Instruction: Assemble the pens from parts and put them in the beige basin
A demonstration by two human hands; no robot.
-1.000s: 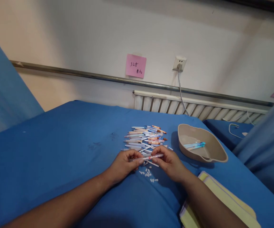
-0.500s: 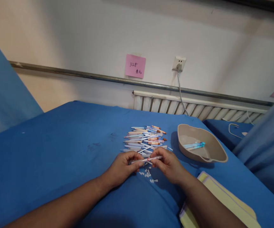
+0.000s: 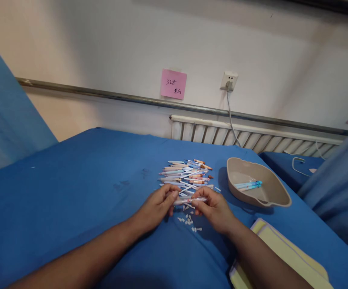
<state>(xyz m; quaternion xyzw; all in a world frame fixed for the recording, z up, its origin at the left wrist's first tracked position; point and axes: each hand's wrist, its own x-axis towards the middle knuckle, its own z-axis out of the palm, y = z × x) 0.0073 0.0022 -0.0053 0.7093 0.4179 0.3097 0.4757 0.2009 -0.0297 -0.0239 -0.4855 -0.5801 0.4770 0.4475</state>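
Lying closest to where I stand, at the lower right of the frame, is a yellow cloth [image 3: 297, 253] with a pale purple edge, partly covered by the person's right forearm [image 3: 261, 245]. The left forearm [image 3: 80, 253] comes in from the lower left. Both reach to the middle, over a blue sheet [image 3: 71, 208]. Small white tips [image 3: 189, 220] are scattered on it, just below and between the hands.

Above those tips, slightly below the frame's centre, is a clear pen [image 3: 186, 201] with a touch of red, roughly level. The right hand [image 3: 214, 208] pinches it between thumb and fingers toward its right end. The left hand [image 3: 157, 204] has thumb and fingers closed on the left end; from here I can't tell how firmly.

Just beyond the hands spreads a pile [image 3: 177, 173] of pens and thin white sticks, some crossing others. Right of it sits a beige basin [image 3: 278, 198], with a few blue pens [image 3: 249, 186] lying inside.

Farther off, a blue curtain [image 3: 8, 100] hangs at the left edge and another curtain [image 3: 339, 180] at the right. Behind the bed's far edge are a white radiator [image 3: 210, 130] and a metal rail [image 3: 110, 95]. Highest, on the wall [image 3: 116, 44], are a pink note [image 3: 174, 85], upper centre, and a socket [image 3: 229, 80] with a plugged-in cord [image 3: 230, 116].
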